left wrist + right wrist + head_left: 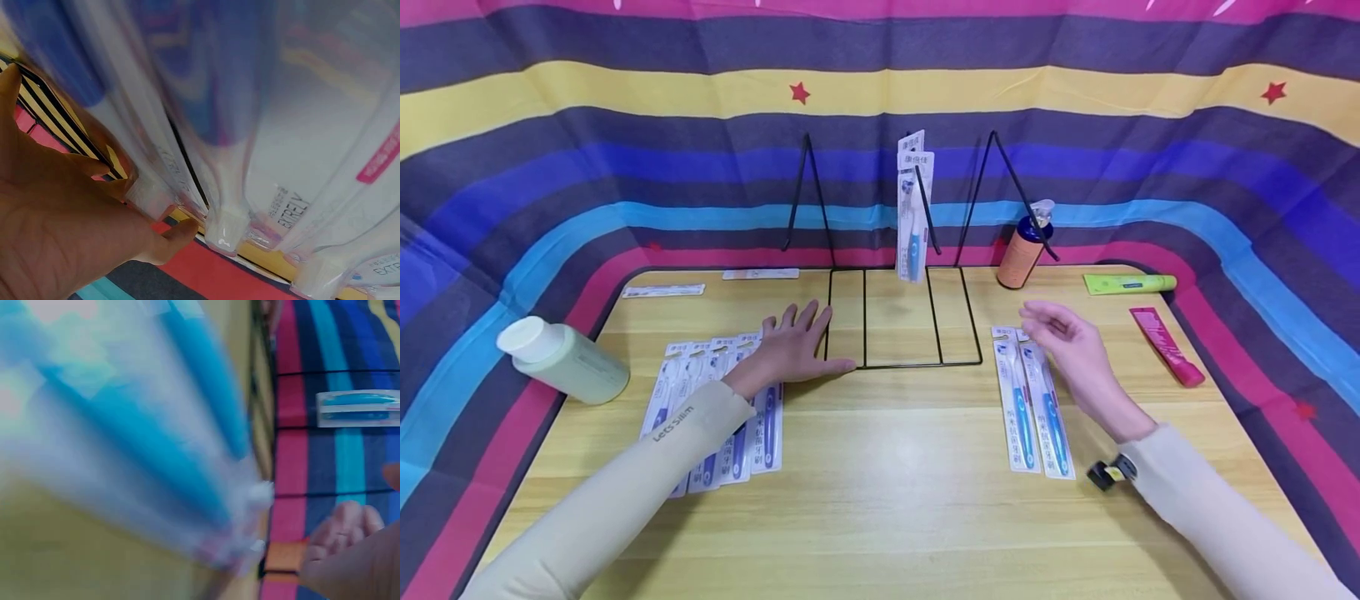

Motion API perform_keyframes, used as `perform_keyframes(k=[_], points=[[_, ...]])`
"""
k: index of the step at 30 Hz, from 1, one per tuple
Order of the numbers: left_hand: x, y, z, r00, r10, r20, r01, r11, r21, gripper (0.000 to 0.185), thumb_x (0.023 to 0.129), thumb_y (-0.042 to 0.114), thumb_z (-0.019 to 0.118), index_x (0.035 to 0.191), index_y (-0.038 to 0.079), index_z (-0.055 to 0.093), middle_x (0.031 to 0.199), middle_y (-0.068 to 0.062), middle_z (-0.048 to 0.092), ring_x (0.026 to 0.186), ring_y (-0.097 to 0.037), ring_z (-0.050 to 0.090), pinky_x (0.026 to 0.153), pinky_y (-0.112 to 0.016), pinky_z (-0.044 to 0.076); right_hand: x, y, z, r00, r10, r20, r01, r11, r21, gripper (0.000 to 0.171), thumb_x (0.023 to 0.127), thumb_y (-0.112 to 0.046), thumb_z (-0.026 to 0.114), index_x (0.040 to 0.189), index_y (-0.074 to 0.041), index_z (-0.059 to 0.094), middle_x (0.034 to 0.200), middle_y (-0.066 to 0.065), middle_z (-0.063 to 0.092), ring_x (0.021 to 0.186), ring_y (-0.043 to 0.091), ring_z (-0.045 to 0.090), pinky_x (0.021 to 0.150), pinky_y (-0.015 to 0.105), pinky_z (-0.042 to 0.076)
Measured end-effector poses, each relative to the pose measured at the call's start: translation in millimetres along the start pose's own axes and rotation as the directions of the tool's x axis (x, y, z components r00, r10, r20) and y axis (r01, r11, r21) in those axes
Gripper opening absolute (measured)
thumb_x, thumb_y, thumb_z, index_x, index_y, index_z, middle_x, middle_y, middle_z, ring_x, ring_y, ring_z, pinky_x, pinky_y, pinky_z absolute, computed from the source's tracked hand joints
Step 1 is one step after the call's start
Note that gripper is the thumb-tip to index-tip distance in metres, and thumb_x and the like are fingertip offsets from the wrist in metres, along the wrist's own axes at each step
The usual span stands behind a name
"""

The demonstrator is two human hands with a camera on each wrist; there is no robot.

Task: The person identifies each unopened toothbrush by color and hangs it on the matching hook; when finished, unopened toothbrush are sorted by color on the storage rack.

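Observation:
A black wire rack (864,333) stands at the middle back of the wooden table (895,475), and one blue toothbrush pack (912,208) hangs from its middle hook. My left hand (793,346) lies flat with spread fingers beside the rack's left base edge, at the top of a row of several toothbrush packs (752,433). The left wrist view shows those packs (250,156) blurred and close, with my left hand (56,231) below them. My right hand (1060,333) hovers with loosely curled fingers, holding nothing, above two toothbrush packs (1033,408) on the right. In the right wrist view these packs (144,444) are blurred.
A pale green bottle (561,360) lies at the left edge. An orange spray bottle (1026,250) stands by the rack's right side, with a green tube (1127,283) and a pink tube (1165,346) further right. Two flat white packs (662,291) lie at back left. Striped cloth surrounds the table.

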State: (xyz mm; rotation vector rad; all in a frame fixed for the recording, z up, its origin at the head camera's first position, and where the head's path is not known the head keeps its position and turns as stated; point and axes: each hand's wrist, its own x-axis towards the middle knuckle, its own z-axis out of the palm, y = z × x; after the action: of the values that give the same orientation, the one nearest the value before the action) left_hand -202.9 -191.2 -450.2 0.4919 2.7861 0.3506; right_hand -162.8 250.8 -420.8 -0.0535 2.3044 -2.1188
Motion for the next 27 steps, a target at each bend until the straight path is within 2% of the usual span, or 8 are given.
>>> perform_keyframes(k=[3, 6, 11, 14, 16, 20, 24, 27], points=[[-0.4, 0.0, 0.0, 1.000, 0.003, -0.002, -0.003, 1.000, -0.003, 0.120, 0.093, 0.085, 0.059, 0.176, 0.010, 0.015, 0.181, -0.021, 0.008, 0.162, -0.054, 0.006, 0.119, -0.081, 0.004, -17, 9, -18, 0.994, 0.110, 0.019, -0.105, 0.979, -0.172, 0.059, 0.108, -0.023, 0.073, 0.156, 0.005, 0.052, 0.143, 0.017, 0.065, 0.115, 0.003, 0.065, 0.096, 0.017, 0.053], [-0.6, 0.3, -0.5, 1.000, 0.002, -0.001, -0.002, 1.000, -0.003, 0.120, 0.093, 0.085, 0.059, 0.176, 0.010, 0.015, 0.181, -0.021, 0.008, 0.162, -0.054, 0.006, 0.119, -0.081, 0.004, -29, 18, -32, 0.983, 0.184, 0.024, -0.163, 0.920, -0.355, 0.067, 0.108, -0.031, 0.074, 0.157, 0.008, 0.049, 0.143, 0.025, 0.063, 0.109, 0.002, 0.064, 0.089, 0.016, 0.054], [0.2, 0.9, -0.4, 1.000, -0.004, 0.003, 0.004, 1.000, 0.002, 0.122, 0.092, 0.087, 0.057, 0.176, 0.009, 0.016, 0.180, -0.021, 0.008, 0.162, -0.055, 0.006, 0.119, -0.081, 0.004, -43, 28, -44, 0.966, 0.259, 0.016, -0.206, 0.804, -0.558, 0.069, 0.103, -0.041, 0.078, 0.147, 0.010, 0.060, 0.127, 0.020, 0.071, 0.102, 0.018, 0.064, 0.080, 0.025, 0.053], [-0.2, 0.9, -0.8, 1.000, -0.004, 0.004, 0.004, 1.000, -0.006, 0.121, 0.092, 0.086, 0.058, 0.176, 0.009, 0.016, 0.180, -0.021, 0.008, 0.162, -0.055, 0.006, 0.119, -0.081, 0.004, -50, 30, -46, 0.964, 0.264, 0.002, -0.201, 0.737, -0.645, 0.067, 0.102, -0.047, 0.078, 0.138, 0.008, 0.068, 0.118, 0.017, 0.075, 0.101, 0.025, 0.067, 0.084, 0.034, 0.051], [-0.3, 0.3, -1.1, 1.000, -0.006, 0.007, 0.006, 1.000, -0.013, 0.121, 0.092, 0.085, 0.058, 0.176, 0.010, 0.015, 0.181, -0.021, 0.008, 0.162, -0.055, 0.005, 0.119, -0.081, 0.003, -52, 30, -45, 0.965, 0.262, -0.007, -0.197, 0.707, -0.679, 0.067, 0.101, -0.050, 0.078, 0.134, 0.008, 0.070, 0.117, 0.019, 0.076, 0.103, 0.030, 0.068, 0.089, 0.042, 0.050], [-1.3, 0.8, -2.3, 1.000, -0.003, 0.003, 0.003, 1.000, -0.027, 0.120, 0.093, 0.084, 0.059, 0.176, 0.009, 0.016, 0.181, -0.022, 0.008, 0.162, -0.055, 0.006, 0.119, -0.082, 0.004, -52, 29, -45, 0.956, 0.294, -0.022, -0.227, 0.685, -0.692, 0.068, 0.100, -0.053, 0.077, 0.132, 0.007, 0.071, 0.116, 0.019, 0.076, 0.107, 0.033, 0.068, 0.092, 0.048, 0.048], [-1.1, 1.5, -1.3, 1.000, 0.003, 0.000, -0.003, 0.999, -0.035, 0.120, 0.092, 0.084, 0.058, 0.176, 0.009, 0.017, 0.180, -0.022, 0.008, 0.161, -0.056, 0.005, 0.118, -0.082, 0.004, -53, 26, -46, 0.955, 0.294, -0.028, -0.229, 0.678, -0.698, 0.065, 0.101, -0.050, 0.077, 0.129, 0.008, 0.069, 0.113, 0.018, 0.074, 0.102, 0.031, 0.066, 0.087, 0.043, 0.047], [-0.8, 1.4, -0.7, 1.000, 0.001, 0.000, -0.001, 0.999, -0.038, 0.119, 0.093, 0.084, 0.058, 0.176, 0.009, 0.017, 0.180, -0.022, 0.008, 0.161, -0.056, 0.005, 0.118, -0.082, 0.003, -54, 23, -48, 0.957, 0.289, -0.035, -0.233, 0.689, -0.686, 0.064, 0.102, -0.047, 0.077, 0.131, 0.008, 0.064, 0.116, 0.021, 0.073, 0.099, 0.030, 0.066, 0.082, 0.038, 0.049]])
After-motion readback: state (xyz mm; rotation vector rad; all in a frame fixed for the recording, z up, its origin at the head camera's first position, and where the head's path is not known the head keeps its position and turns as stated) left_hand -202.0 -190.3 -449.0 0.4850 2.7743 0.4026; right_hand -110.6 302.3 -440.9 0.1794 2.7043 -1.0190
